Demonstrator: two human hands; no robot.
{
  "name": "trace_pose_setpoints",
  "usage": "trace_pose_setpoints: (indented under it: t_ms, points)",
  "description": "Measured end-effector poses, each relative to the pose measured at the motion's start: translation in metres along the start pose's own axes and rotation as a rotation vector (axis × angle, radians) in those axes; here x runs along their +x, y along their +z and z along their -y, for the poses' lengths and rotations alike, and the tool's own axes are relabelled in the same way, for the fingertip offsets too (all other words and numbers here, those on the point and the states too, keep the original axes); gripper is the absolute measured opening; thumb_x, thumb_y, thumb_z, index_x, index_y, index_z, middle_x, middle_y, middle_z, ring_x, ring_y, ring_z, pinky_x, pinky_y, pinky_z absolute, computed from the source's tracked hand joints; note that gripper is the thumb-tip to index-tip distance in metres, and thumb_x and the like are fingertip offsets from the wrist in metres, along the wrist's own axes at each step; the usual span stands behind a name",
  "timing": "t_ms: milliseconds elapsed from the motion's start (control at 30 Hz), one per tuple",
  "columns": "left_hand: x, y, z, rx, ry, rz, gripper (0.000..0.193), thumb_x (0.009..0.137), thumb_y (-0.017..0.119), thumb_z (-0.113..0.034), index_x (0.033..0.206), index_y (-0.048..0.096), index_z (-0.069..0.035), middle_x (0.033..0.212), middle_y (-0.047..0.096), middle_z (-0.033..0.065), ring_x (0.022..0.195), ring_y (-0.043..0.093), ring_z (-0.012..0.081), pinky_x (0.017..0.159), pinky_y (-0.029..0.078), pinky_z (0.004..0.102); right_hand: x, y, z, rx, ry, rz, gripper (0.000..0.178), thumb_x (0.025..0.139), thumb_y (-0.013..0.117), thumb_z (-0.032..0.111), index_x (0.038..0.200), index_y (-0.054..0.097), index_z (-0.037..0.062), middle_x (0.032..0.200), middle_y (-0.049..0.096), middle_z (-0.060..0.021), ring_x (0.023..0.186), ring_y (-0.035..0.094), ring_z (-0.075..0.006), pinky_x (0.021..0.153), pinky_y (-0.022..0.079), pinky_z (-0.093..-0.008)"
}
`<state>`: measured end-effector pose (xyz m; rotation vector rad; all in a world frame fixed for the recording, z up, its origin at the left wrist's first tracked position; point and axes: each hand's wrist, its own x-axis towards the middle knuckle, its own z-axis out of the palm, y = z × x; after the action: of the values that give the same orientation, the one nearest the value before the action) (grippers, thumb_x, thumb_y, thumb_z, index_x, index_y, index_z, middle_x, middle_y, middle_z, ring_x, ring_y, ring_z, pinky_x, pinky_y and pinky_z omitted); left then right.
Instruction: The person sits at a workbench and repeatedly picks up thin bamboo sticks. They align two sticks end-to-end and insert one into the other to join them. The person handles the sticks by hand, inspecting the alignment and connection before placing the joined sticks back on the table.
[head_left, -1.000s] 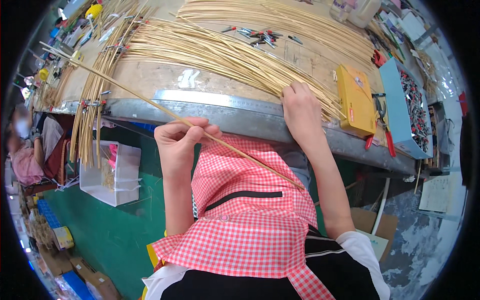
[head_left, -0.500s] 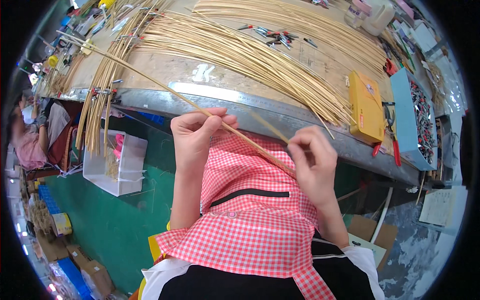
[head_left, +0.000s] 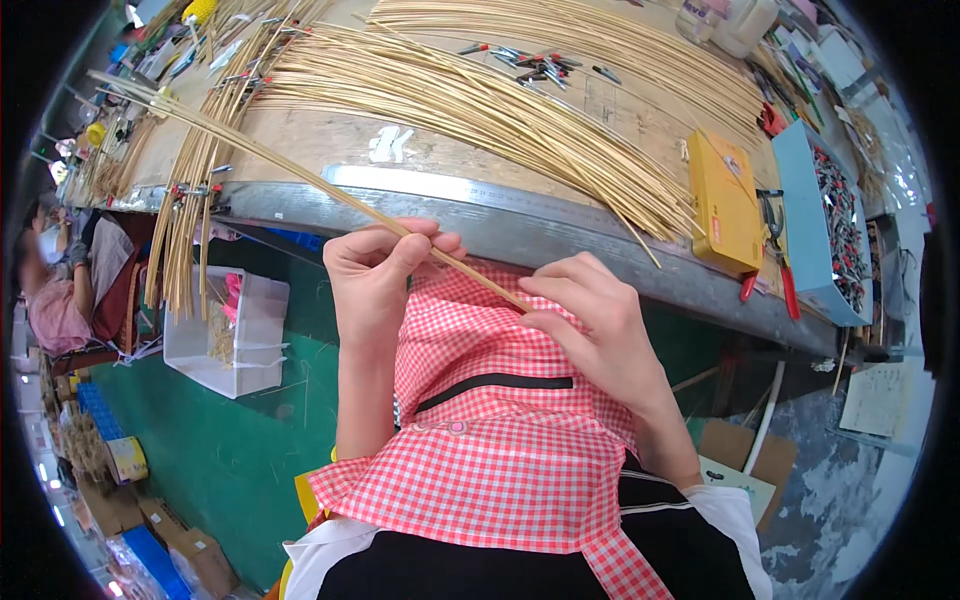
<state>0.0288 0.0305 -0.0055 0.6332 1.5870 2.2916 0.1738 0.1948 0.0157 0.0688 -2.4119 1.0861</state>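
Observation:
A few long, thin, straw-coloured sticks [head_left: 290, 170] run diagonally from the upper left to in front of my apron. My left hand [head_left: 375, 272] pinches them between thumb and fingers close to their near end. At that end my right hand [head_left: 600, 325] has its thumb and fingertips on either side of the stick tips. Its other fingers are stretched out. How many sticks lie together cannot be told. On the bench beyond my hands lies a wide spread of similar sticks [head_left: 480, 105], with a metal ruler [head_left: 430, 185] along the bench edge.
Clamped sticks [head_left: 185, 240] hang over the bench edge at left, above a white bin [head_left: 225, 365]. Loose clips [head_left: 530, 65], a yellow case [head_left: 722, 205], red-handled pliers [head_left: 785, 270] and a blue box of clips [head_left: 815, 235] lie on the bench. Another person [head_left: 60, 290] sits far left.
My right hand has moved left and turned flatter, to the tips of the sticks. The separate stick it held is now alongside those in my left hand. The view has shifted slightly.

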Motion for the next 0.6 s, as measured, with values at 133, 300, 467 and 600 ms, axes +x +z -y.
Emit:
trace_pose_setpoints:
  t_ms: [133,300,467,600]
  points:
    - [-0.001,0.004,-0.006,0.039,0.011,0.002,0.014,0.085,0.063,-0.004,0.09,0.063,0.009,0.078,0.068,0.0196,0.068,0.069,0.0274,0.054,0.056,0.0275,0.01,0.009,0.004,0.075,0.019,0.063,0.015,0.079,0.066,0.009,0.09,0.064,-0.0008,0.08,0.06,-0.015,0.072,0.061,-0.0303,0.064,0.048,-0.0373]
    - [0.004,0.011,-0.023,0.133,0.088,0.031,0.017,0.085,0.062,-0.004,0.094,0.063,0.011,0.08,0.068,0.0198,0.068,0.069,0.0267,0.06,0.058,0.0321,0.028,0.005,0.008,0.138,0.035,0.117,0.013,0.078,0.066,0.008,0.086,0.066,-0.0019,0.076,0.063,-0.0155,0.066,0.062,-0.0289,0.059,0.048,-0.0347]
    - [0.036,0.038,-0.049,0.088,0.208,0.202,0.027,0.084,0.059,-0.002,0.108,0.061,0.009,0.092,0.068,0.0183,0.087,0.067,0.0252,0.076,0.055,0.0325,0.059,-0.022,0.023,0.358,0.17,-0.016,0.01,0.077,0.069,0.005,0.083,0.069,-0.0023,0.068,0.065,-0.0084,0.059,0.06,-0.0135,0.055,0.046,-0.0247]
    - [0.033,0.056,-0.043,0.178,0.176,0.419,0.022,0.078,0.069,0.0,0.098,0.066,0.007,0.09,0.069,0.0137,0.085,0.067,0.0171,0.075,0.054,0.0278,0.078,-0.034,0.028,0.463,0.028,-0.281,0.01,0.081,0.068,0.0,0.09,0.069,-0.0032,0.072,0.067,-0.0057,0.056,0.054,-0.0047,0.048,0.041,-0.0179]
